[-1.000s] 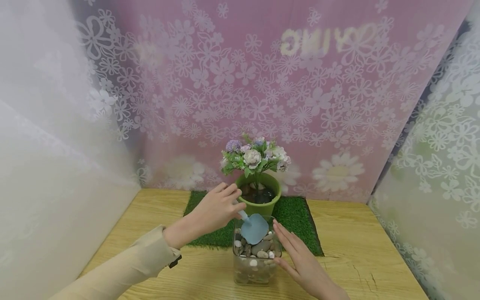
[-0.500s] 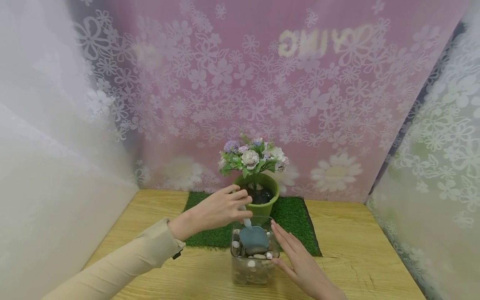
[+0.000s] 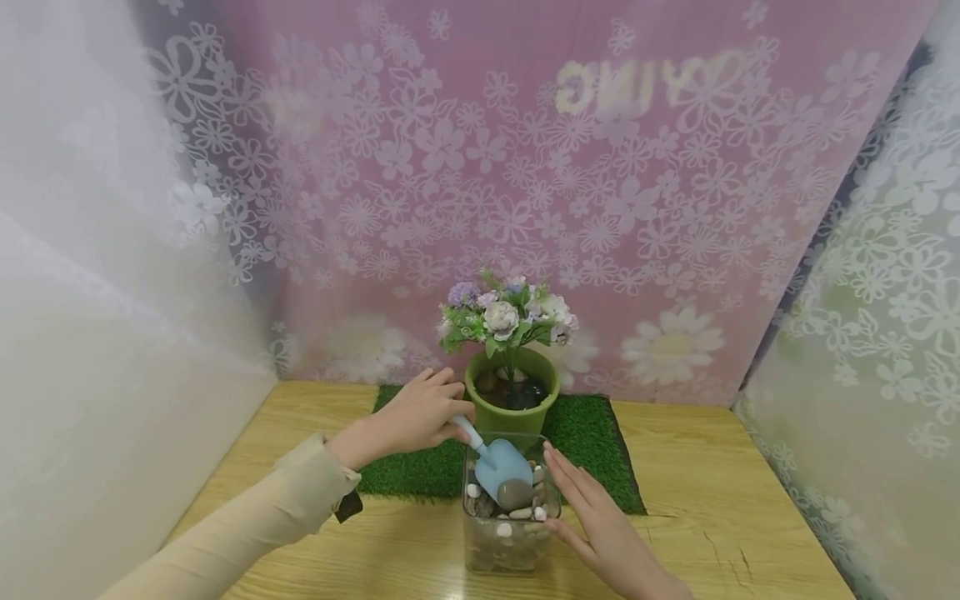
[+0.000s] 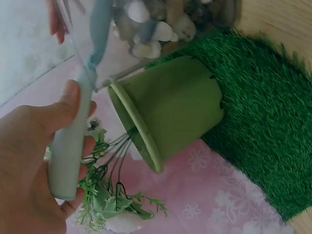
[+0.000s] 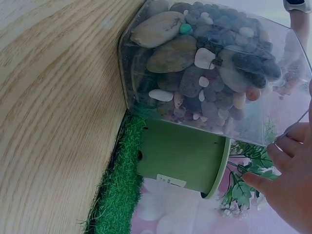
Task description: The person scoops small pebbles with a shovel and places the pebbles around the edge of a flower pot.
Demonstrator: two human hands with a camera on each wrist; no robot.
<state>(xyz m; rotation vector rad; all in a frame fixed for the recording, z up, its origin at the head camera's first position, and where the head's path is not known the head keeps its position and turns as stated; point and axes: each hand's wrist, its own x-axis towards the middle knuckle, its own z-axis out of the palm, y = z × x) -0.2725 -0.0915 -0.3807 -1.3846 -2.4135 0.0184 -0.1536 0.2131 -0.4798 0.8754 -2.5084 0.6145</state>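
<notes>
My left hand (image 3: 416,417) grips the pale handle (image 4: 73,146) of a small light-blue toy shovel (image 3: 498,467). The shovel's blade is inside the top of a clear square container (image 3: 510,550), over pebbles of several sizes. A smooth grey-brown stone (image 3: 515,494) lies at the blade's front end. My right hand (image 3: 600,521) rests against the container's right side near the rim, fingers extended. In the right wrist view its fingertips (image 5: 280,156) are right at the rim, and the pebbles (image 5: 190,83) show through the wall.
Just behind the container stands a green flower pot (image 3: 513,417) with artificial flowers (image 3: 510,312), on a strip of artificial grass (image 3: 592,442). The wood-grain table (image 3: 712,500) is bordered by a pink floral curtain (image 3: 450,208) at the back and pale sheets at the sides.
The shovel first dipped steeply into the pebbles as my left hand moved right. Now the hand is back to the left, the blade lies flatter, with the stone at its front. My right hand stays put.
</notes>
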